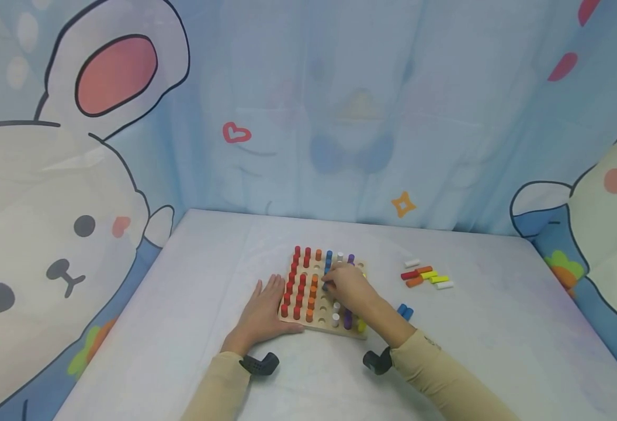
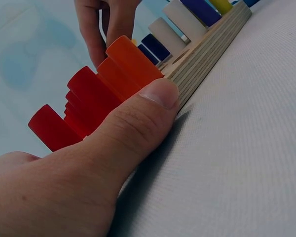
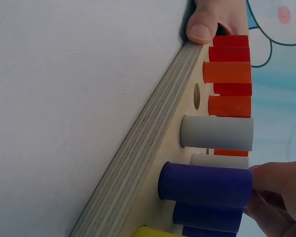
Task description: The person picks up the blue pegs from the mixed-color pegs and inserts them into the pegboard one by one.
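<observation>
A wooden pegboard (image 1: 329,328) lies on the table, with rows of red, orange, blue, white, purple and yellow pegs standing in its holes. My left hand (image 1: 261,313) rests along the board's left side, fingers extended, its thumb (image 2: 138,116) against the front edge. Over the middle of the board, my right hand (image 1: 352,286) pinches a blue peg (image 1: 326,287) at the blue column; its fingers partly cover it. Front holes of that column show bare, beside an orange peg (image 2: 133,57) and a white peg (image 3: 217,133).
Right of the board lie loose pegs: red (image 1: 409,275), orange (image 1: 415,282), yellow (image 1: 439,279) and white (image 1: 444,285). Loose blue pegs (image 1: 405,311) lie nearer, beside my right forearm. A printed curtain (image 1: 287,175) hangs behind the white-covered table (image 1: 182,304).
</observation>
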A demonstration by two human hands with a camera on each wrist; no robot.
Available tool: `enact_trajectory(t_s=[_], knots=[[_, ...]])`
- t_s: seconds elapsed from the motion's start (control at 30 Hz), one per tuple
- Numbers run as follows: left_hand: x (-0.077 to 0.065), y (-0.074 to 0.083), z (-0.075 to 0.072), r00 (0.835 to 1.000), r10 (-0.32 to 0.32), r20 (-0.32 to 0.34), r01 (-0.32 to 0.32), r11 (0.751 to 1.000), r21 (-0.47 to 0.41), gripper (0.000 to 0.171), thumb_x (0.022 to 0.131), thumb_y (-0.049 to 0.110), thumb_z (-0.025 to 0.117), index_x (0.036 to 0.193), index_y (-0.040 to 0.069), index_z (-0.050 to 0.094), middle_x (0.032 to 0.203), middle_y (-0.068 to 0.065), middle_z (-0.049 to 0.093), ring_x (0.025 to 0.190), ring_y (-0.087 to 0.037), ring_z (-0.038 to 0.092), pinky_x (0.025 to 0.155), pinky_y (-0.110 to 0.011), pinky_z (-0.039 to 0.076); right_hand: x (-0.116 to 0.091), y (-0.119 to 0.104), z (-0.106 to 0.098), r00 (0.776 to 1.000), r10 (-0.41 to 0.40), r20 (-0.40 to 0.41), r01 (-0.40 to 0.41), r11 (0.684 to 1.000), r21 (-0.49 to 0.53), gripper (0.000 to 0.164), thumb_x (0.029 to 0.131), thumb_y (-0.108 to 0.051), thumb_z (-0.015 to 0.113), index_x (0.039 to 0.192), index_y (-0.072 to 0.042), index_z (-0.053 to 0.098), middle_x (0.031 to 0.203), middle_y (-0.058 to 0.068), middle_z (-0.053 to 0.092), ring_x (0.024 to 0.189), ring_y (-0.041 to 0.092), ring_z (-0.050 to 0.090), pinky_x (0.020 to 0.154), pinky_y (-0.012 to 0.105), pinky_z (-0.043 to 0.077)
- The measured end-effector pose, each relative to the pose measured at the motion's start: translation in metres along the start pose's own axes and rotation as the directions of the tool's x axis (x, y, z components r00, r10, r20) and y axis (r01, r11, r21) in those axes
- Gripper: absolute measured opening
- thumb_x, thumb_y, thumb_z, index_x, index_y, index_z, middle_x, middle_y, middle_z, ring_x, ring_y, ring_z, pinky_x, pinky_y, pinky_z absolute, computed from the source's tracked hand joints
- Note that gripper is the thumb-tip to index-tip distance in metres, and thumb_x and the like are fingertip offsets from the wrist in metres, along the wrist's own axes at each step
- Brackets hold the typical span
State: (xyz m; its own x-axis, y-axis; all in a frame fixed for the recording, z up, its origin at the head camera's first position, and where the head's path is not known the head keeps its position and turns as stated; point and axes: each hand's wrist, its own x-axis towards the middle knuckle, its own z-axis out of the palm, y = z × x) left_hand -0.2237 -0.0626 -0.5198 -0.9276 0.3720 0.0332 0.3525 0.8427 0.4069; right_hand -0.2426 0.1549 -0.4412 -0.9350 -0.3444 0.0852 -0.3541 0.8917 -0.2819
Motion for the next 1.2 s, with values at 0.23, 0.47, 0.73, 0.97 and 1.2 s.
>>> enact_trajectory(t_s=[0.23, 0.47, 0.73, 0.97, 1.2], knots=[[0.001, -0.001, 0.001, 1.000, 0.001, -0.004, -0.001, 1.000, 0.005, 0.121, 0.064, 0.082, 0.060, 0.152, 0.008, 0.020, 0.158, -0.007, 0.021, 0.149, -0.020, 0.013, 0.122, -0.045, 0.006, 0.004, 0.002, 0.002, 1.000, -0.024, -0.011, 0.024, 1.000, 0.004, 0.016, 0.085, -0.009, 0.069, 0.100, -0.007, 0.074, 0.097, 0.005, 0.071, 0.094, 0.020, 0.066, 0.083, 0.030, 0.057], [-0.001, 0.001, 0.000, 1.000, -0.002, -0.001, 0.002, 1.000, -0.003, 0.121, 0.064, 0.081, 0.060, 0.152, 0.008, 0.021, 0.158, -0.008, 0.022, 0.149, -0.020, 0.013, 0.122, -0.046, 0.006, 0.006, 0.002, 0.004, 1.000, 0.000, -0.015, 0.000, 1.000, 0.001, 0.016, 0.085, -0.010, 0.070, 0.101, -0.008, 0.073, 0.099, 0.005, 0.071, 0.095, 0.020, 0.066, 0.084, 0.030, 0.056], [-0.001, 0.001, 0.001, 1.000, 0.001, -0.008, -0.001, 1.000, -0.002, 0.121, 0.064, 0.082, 0.060, 0.151, 0.008, 0.022, 0.158, -0.008, 0.023, 0.148, -0.021, 0.014, 0.122, -0.047, 0.007, 0.003, 0.004, -0.001, 1.000, 0.022, -0.014, -0.021, 0.999, 0.034, 0.021, 0.085, -0.011, 0.070, 0.105, -0.008, 0.072, 0.099, 0.004, 0.069, 0.085, 0.015, 0.063, 0.075, 0.026, 0.057], [0.001, 0.002, 0.002, 1.000, 0.001, 0.004, -0.001, 1.000, -0.009, 0.122, 0.063, 0.082, 0.061, 0.152, 0.008, 0.020, 0.159, -0.007, 0.021, 0.149, -0.020, 0.012, 0.122, -0.046, 0.005, -0.016, 0.015, -0.029, 0.992, 0.104, -0.066, -0.099, 0.993, 0.071, 0.024, 0.086, -0.017, 0.070, 0.109, -0.010, 0.071, 0.103, 0.005, 0.068, 0.087, 0.018, 0.065, 0.073, 0.030, 0.059], [-0.001, 0.002, 0.000, 1.000, -0.009, 0.003, 0.009, 1.000, -0.015, 0.121, 0.063, 0.081, 0.061, 0.152, 0.010, 0.020, 0.159, -0.006, 0.020, 0.149, -0.019, 0.011, 0.122, -0.045, 0.004, -0.046, 0.052, -0.048, 0.963, 0.192, -0.187, -0.177, 0.980, 0.094, 0.032, 0.087, -0.018, 0.069, 0.116, -0.005, 0.066, 0.109, 0.014, 0.066, 0.095, 0.030, 0.068, 0.077, 0.040, 0.059]])
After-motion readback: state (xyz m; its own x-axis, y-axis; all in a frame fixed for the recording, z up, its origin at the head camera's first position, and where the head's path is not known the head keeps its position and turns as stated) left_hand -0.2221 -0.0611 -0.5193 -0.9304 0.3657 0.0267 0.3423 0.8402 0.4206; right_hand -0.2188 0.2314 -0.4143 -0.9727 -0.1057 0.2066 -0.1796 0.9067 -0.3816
